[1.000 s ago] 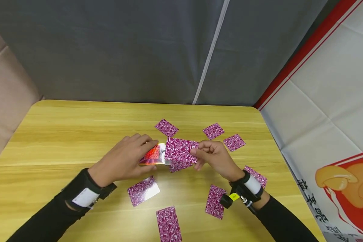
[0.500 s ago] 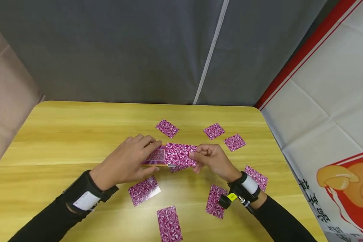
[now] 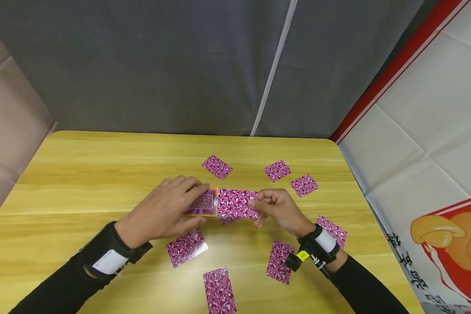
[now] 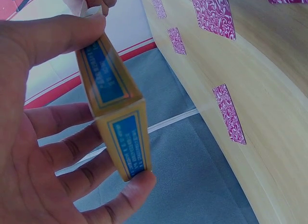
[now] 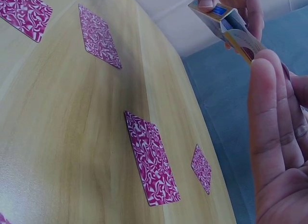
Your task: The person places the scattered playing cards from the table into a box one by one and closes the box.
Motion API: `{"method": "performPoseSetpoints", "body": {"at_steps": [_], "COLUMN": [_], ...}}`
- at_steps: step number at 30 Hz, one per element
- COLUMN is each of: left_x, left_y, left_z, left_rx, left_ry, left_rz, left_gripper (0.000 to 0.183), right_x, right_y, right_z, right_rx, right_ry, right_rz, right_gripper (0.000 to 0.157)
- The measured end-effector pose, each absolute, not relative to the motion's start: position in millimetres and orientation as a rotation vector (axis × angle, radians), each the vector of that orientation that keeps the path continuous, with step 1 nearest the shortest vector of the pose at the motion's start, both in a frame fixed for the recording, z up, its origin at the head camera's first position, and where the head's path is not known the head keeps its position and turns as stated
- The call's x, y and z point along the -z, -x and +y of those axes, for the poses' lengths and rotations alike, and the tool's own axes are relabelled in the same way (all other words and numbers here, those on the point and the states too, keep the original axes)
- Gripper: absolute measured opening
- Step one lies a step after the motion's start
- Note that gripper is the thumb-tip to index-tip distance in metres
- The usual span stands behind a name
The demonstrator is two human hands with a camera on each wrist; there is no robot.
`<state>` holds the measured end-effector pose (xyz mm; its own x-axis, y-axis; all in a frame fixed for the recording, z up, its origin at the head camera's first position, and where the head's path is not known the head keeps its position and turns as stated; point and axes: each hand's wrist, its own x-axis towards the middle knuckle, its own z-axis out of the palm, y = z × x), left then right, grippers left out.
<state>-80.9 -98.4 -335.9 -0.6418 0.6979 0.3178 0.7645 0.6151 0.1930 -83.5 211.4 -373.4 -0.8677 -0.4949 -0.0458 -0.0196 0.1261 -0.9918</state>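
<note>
My left hand [image 3: 162, 211] grips a playing card box [image 3: 203, 204] above the table, thumb along one side and fingers along the other. The left wrist view shows the gold and blue edges of the card box [image 4: 114, 96] between the thumb and the fingertips. My right hand [image 3: 281, 210] pinches the right end of a purple-and-white patterned playing card [image 3: 235, 203]. In the head view the card's left end meets the box's right end. The right wrist view shows a flap at that end of the box [image 5: 226, 21]; whether the card's tip is inside I cannot tell.
Several cards with the same back lie scattered on the wooden table [image 3: 102, 165], such as a card [image 3: 186, 247] below the left hand and a card [image 3: 280, 261] by the right wrist. A grey curtain [image 3: 161, 65] hangs behind the far edge.
The card in my right hand has come down and turned level, lining up with the box. The box top, earlier reflecting red, now shows its purple pattern. The scattered cards have not moved.
</note>
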Motion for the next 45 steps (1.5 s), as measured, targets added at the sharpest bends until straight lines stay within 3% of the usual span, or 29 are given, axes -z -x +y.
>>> {"method": "performPoseSetpoints", "body": {"at_steps": [25,34,40,45], "left_x": [333.4,335.9,336.7,336.9], "left_y": [78.8,79.1,79.4,78.8], "left_z": [-84.3,-83.6,-83.6,-82.9], "left_rx": [0.395,0.382,0.369,0.377], "left_ry": [1.210,1.204,1.218,1.219], "left_rz": [-2.667,-2.705,-2.690,-2.685], "left_gripper": [0.070,0.071,0.071,0.072], "right_x": [375.4,376.2,375.9,374.2], "right_y": [81.3,81.9,83.0,83.6], "right_z": [197.7,197.8,203.1,201.5], "right_rx": [1.789,1.779,1.787,1.771], "right_ry": [0.469,0.457,0.464,0.486], "right_rz": [2.058,2.018,2.053,2.076], "right_gripper": [0.027,0.038,0.028,0.030]}}
